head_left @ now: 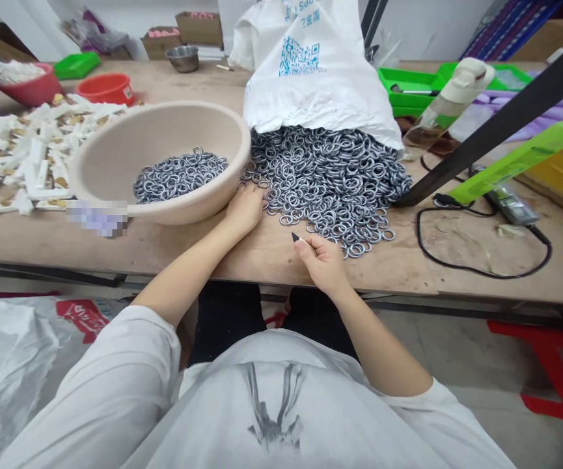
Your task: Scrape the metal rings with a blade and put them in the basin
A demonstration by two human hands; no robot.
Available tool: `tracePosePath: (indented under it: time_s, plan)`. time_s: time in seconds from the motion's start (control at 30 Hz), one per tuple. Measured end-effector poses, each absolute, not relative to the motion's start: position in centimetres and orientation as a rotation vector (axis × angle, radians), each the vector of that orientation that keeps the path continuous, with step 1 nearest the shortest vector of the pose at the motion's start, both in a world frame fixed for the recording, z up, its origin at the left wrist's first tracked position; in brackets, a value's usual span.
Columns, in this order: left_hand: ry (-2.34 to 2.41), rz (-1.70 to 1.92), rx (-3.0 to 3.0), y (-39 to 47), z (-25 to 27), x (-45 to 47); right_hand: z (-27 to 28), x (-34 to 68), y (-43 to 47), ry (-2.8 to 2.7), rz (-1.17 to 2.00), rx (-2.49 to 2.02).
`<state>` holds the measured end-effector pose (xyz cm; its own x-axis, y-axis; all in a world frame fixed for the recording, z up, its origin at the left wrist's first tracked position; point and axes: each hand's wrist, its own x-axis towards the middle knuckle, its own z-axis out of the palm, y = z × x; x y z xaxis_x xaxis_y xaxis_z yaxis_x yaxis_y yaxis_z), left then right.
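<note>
Between the bowl and the ring pile, my left hand (pixel 246 210) rests low on the table, fingers curled at the nearest rings; what they hold, if anything, is hidden. My right hand (pixel 324 262) is closed around a small pale-bodied knife (pixel 295 237) with a dark pointed tip, just in front of the pile. Dark grey metallic rings (pixel 330 176) spill in a heap from the mouth of a white printed sack (pixel 317 91). A large beige bowl (pixel 164 124) at left holds more of the same rings (pixel 181 176).
White and tan strips (pixel 32 153) are heaped at left, near a red bowl (pixel 105 88). A dark slanted post (pixel 496 117) and a lime-green bar (pixel 520 159) rise at right, beside a looped black cable (pixel 486 275). A clear bottle (pixel 450 101) stands behind.
</note>
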<state>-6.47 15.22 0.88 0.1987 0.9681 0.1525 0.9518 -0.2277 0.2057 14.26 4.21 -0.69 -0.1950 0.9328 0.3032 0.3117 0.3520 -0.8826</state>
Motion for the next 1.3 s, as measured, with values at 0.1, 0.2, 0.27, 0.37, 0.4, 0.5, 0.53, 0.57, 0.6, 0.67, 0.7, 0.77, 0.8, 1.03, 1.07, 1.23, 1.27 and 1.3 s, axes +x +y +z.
tracePosePath:
  time_s: [0.1,0.2,0.27,0.37,0.4,0.5,0.53,0.57,0.6,0.67,0.7,0.77,0.8,1.03,1.07,1.23,1.27,1.3]
  plan:
    - [1.935,0.373,2.387,14.3,1.1,-6.8,-0.8,14.3,4.2,-1.713,0.867,-1.074]
    - [1.868,0.367,2.41,13.1,1.0,-7.0,-0.9,14.3,4.1,-1.716,0.871,-1.046]
    - [1.811,0.35,2.418,12.1,1.0,-7.1,-0.9,14.3,4.0,-1.725,0.861,-1.029]
    - [1.77,0.325,2.414,10.5,1.2,-7.2,-0.8,14.3,3.9,-1.737,0.824,-1.027]
    - [1.763,0.342,2.403,10.0,1.3,-7.3,-0.8,14.3,3.9,-1.741,0.814,-1.029]
    - [1.732,0.479,2.325,8.5,1.5,-7.5,-1.1,14.4,3.9,-1.735,0.798,-1.022]
    - [1.698,0.558,2.269,7.9,1.5,-7.5,-1.2,14.4,3.9,-1.72,0.794,-1.014]
    - [1.649,0.655,2.187,7.2,1.4,-7.4,-1.3,14.4,3.8,-1.708,0.786,-0.998]
    - [1.566,0.763,2.071,6.4,1.3,-7.2,-1.3,14.3,3.6,-1.705,0.771,-0.976]
    - [1.329,0.977,1.723,4.6,1.0,-6.4,-1.2,14.1,3.1,-1.739,0.739,-0.905]
    - [1.161,1.023,1.533,3.7,0.8,-5.9,-1.1,13.9,2.8,-1.775,0.725,-0.856]
    - [0.914,1.036,1.21,2.0,0.4,-4.9,-0.6,13.3,2.1,-1.847,0.695,-0.751]
    - [0.851,1.052,1.096,1.3,0.3,-4.5,-0.3,13.0,1.9,-1.859,0.68,-0.71]
    - [0.732,1.04,0.856,-0.2,-0.5,-3.9,0.4,11.8,1.3,-1.833,0.666,-0.678]
    - [0.744,1.06,0.893,-0.2,-0.6,-3.9,0.4,11.7,1.3,-1.825,0.682,-0.677]
    - [0.761,1.127,1.022,-0.7,-0.4,-4.0,0.1,11.3,1.4,-1.752,0.806,-0.66]
    - [0.747,1.122,1.023,-0.8,-0.2,-4.0,0.1,11.3,1.4,-1.728,0.834,-0.658]
    - [0.739,1.117,1.014,-0.9,-0.1,-4.0,0.1,11.2,1.5,-1.703,0.857,-0.659]
